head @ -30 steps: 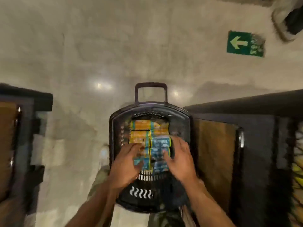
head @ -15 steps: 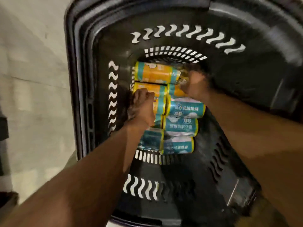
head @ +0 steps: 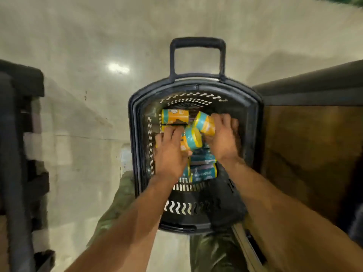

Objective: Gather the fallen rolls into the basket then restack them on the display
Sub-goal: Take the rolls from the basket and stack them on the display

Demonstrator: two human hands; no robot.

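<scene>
A black wheeled basket [head: 135,138] stands on the floor below me with its pull handle [head: 197,43] at the far end. Inside lie several orange-and-teal and blue rolls. One orange roll [head: 174,116] lies flat at the far left of the pile. My right hand [head: 222,138] grips an orange roll [head: 204,123] tilted above the pile. My left hand [head: 170,152] holds another orange roll [head: 191,141] lifted beside it. Blue rolls [head: 203,171] lie under my wrists, partly hidden.
A dark display unit with a wood-toned panel [head: 306,146] stands right against the basket. Another dark fixture [head: 17,146] lines the left edge. Pale glossy floor [head: 88,114] runs between them. My green trousers [head: 212,250] show below the basket.
Both hands have closed on orange rolls and raised them off the pile; half a second ago they reached deep into the basket. The camera has pulled back up from the basket.
</scene>
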